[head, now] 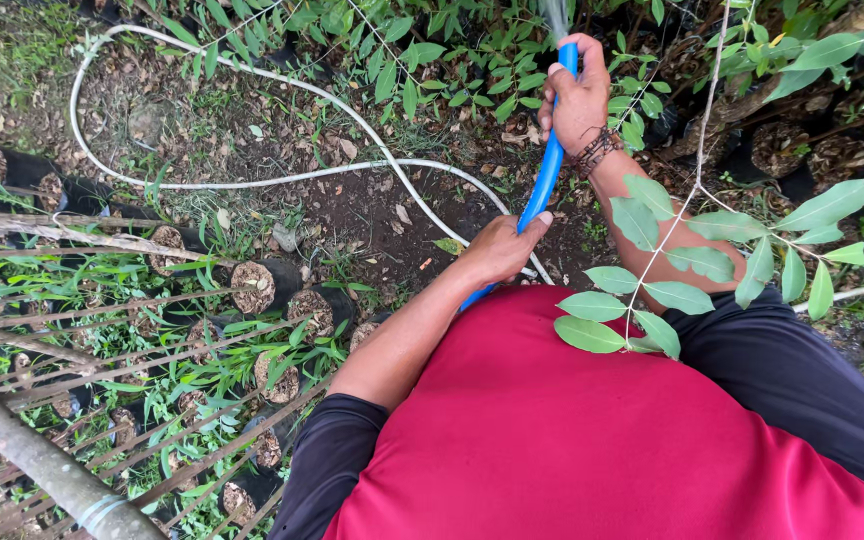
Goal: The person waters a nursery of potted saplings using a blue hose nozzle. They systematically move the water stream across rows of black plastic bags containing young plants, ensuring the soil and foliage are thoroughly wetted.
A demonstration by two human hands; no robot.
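Outdoors, leaf-littered soil (282, 140), potted seedlings (262, 285), white hose (252, 182) looping; both hands, left (500, 250), right (577, 100), grasping blue hose (549, 170).

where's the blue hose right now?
Head view, centre-right: the blue hose runs up from the left hand near the red shirt to the right hand, its tip spraying at the leafy plants at top.

The right hand (578, 95) is wrapped around the upper end of a blue hose (549, 170), thumb near its nozzle, where water sprays upward toward leafy saplings (432, 50). The left hand (500, 248) clasps the same hose lower down. A white hose (252, 183) loops across the bare soil. Black nursery bags (262, 285) stand at left.
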